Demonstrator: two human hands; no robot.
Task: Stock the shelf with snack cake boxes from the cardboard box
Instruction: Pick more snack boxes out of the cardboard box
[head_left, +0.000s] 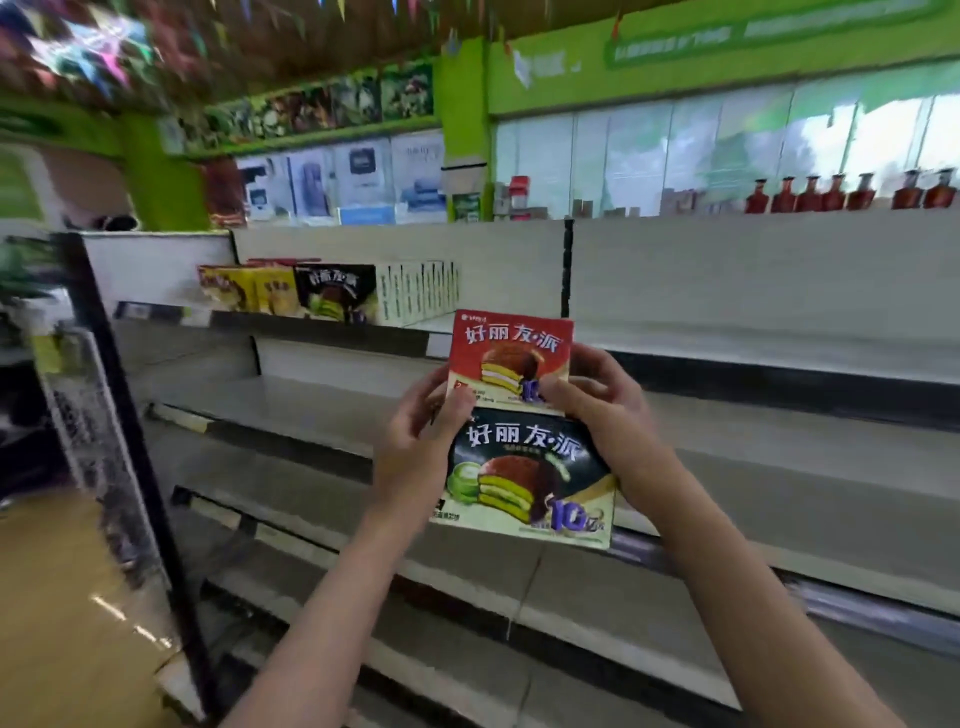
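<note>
I see my left hand and right hand pinching a red box and a dark green box together; the shelf is behind them.

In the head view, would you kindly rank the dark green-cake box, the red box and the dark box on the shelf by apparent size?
1. Dark green-cake box, nearest the camera.
2. Red box, partly hidden behind it.
3. Dark box on the shelf, farther off; true sizes may match.
</note>
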